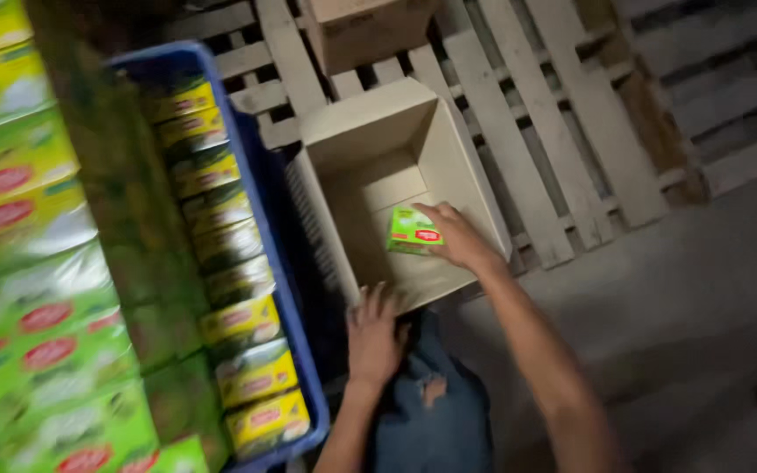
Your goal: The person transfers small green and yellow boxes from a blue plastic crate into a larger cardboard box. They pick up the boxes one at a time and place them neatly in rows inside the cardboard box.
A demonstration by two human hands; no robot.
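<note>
Stacked green and yellow cardboard packets with red oval labels [28, 289] fill the near left of the view, closest to the camera, blurred and too close to count. Just to the right of that stack stands a blue plastic crate [260, 188], holding a single row of smaller yellow and green packets [229, 280] set on edge along its right wall.

Beside the crate's right wall sits an open, pale brown cardboard box [370, 118], its flaps folded out. It rests partly on a weathered wooden pallet [527, 140] that lies on a grey concrete floor [703, 289]. A second, closed brown cardboard carton [365, 31] stands on the pallet beyond the open box.

Over the open box, the right hand [457, 236] reaches inside with its fingers curled around one small green cardboard packet with a red oval label [413, 229], pinching it at its right edge. The packet sits low inside the box, near the wall closest to the person; whether it touches the bottom cannot be told.

At the box's near rim, the left hand [372, 337] lies with fingers spread and loose, fingertips touching the cardboard edge, gripping nothing. Below the left hand, the person's knee in torn blue denim [431, 412] shows, just short of the box.
</note>
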